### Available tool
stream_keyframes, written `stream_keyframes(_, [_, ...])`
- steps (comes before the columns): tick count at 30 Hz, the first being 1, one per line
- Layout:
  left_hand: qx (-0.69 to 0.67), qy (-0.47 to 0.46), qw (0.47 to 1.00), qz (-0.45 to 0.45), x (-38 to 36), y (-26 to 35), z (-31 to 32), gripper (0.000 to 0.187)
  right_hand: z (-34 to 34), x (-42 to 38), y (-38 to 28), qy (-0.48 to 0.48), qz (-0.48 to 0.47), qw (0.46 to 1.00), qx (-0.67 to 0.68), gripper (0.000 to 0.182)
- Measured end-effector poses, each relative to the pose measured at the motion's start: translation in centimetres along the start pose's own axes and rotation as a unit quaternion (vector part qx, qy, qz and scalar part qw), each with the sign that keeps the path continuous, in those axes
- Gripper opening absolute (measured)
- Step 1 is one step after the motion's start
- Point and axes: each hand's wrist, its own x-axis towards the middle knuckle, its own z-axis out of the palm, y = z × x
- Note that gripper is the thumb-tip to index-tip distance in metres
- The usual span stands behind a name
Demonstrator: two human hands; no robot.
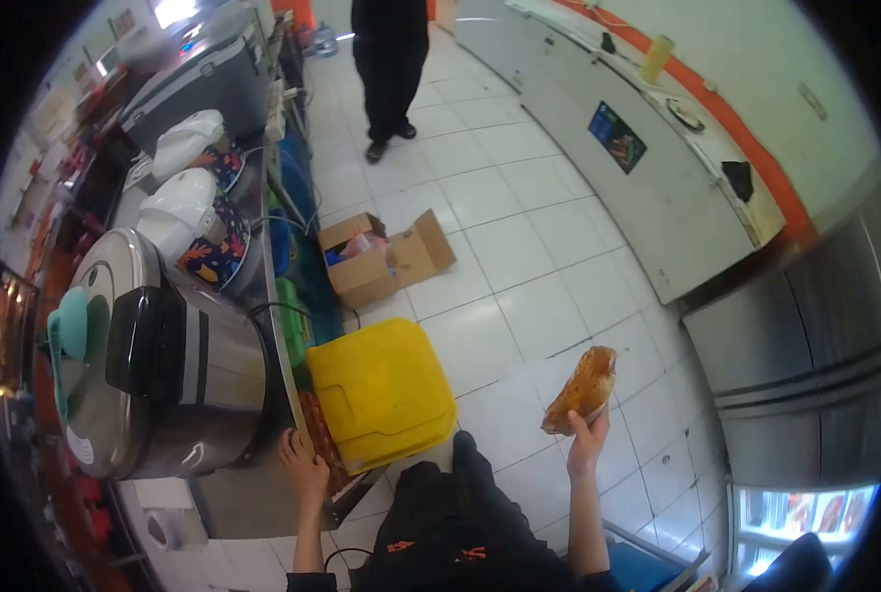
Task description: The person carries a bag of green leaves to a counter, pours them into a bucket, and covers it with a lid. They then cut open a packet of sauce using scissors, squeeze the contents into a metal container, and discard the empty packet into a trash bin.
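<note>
A browned, flat piece of food point(581, 393), possibly bread, is in my right hand point(588, 439), with the thumb pressed over its near edge. My left hand point(303, 466) rests at the edge of the metal counter point(243, 498), its fingers apart and nothing in them. Just beyond it, to the right, is a yellow lidded bin point(381, 390). Left of that hand stands a large steel cooker point(204, 395) with a black handle and a teal ladle point(69, 331) on its lid.
Two white-lidded rice cookers point(189, 207) and a grey cool box point(199, 89) line the left counter. An open cardboard box point(362, 276) sits on the tiled floor. A person point(389, 69) in black stands farther off. White chest freezers point(618, 148) and a steel fridge point(796, 345) are right.
</note>
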Motion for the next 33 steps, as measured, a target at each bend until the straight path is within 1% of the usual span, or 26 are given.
stream_keyframes(2, [-0.028,0.004,1.000,-0.009,0.3,0.8,-0.5,0.056,-0.3,2.2,0.5,-0.019,0.034,0.999,-0.006,0.060])
stream_keyframes(4, [-0.021,0.002,0.999,-0.026,0.9,1.5,-1.4,0.056,-0.3,3.5,1.3,-0.027,0.040,0.998,0.030,0.061])
stream_keyframes(5, [-0.021,-0.004,0.999,-0.035,0.8,2.6,-1.3,0.056,-1.0,4.6,2.2,-0.025,0.053,0.998,0.026,0.061])
stream_keyframes(6, [-0.020,-0.013,0.999,-0.031,0.7,2.7,-1.2,0.056,-1.2,5.0,2.8,-0.022,0.046,0.998,0.026,0.061])
stream_keyframes(8, [-0.035,0.010,0.999,-0.025,0.8,2.1,-0.2,0.057,-2.7,5.6,4.4,-0.005,0.038,0.999,0.022,0.062])
stream_keyframes(11, [-0.039,-0.002,0.999,-0.020,0.7,1.3,0.5,0.059,-5.6,6.2,7.5,0.036,0.044,0.998,0.034,0.060])
stream_keyframes(13, [-0.046,-0.010,0.999,-0.025,0.5,1.7,0.3,0.060,-7.2,6.3,8.8,0.061,0.059,0.996,-0.010,0.053])
stream_keyframes(16, [-0.043,-0.004,0.999,-0.009,0.9,2.1,0.1,0.060,-8.0,6.3,9.7,0.074,0.075,0.994,-0.030,0.048])
stream_keyframes(20, [-0.015,-0.013,1.000,-0.019,1.1,2.2,0.0,0.059,-6.5,6.5,11.3,0.062,0.114,0.991,-0.019,0.048])
stream_keyframes(22, [-0.013,-0.013,1.000,-0.019,0.7,2.0,0.1,0.057,-5.4,6.7,11.4,0.021,0.139,0.990,-0.031,0.047])
stream_keyframes(25, [0.002,0.013,1.000,-0.010,0.8,2.0,0.3,0.058,-3.5,7.2,11.3,-0.019,0.124,0.992,-0.014,0.045])
stream_keyframes(29, [-0.016,-0.001,1.000,-0.015,1.1,1.3,0.2,0.057,-1.4,7.7,11.6,-0.062,0.136,0.989,-0.007,0.044])
stream_keyframes(33, [-0.024,-0.006,0.999,-0.032,1.5,2.0,-0.2,0.056,0.3,8.3,11.8,-0.080,0.142,0.987,-0.014,0.044])
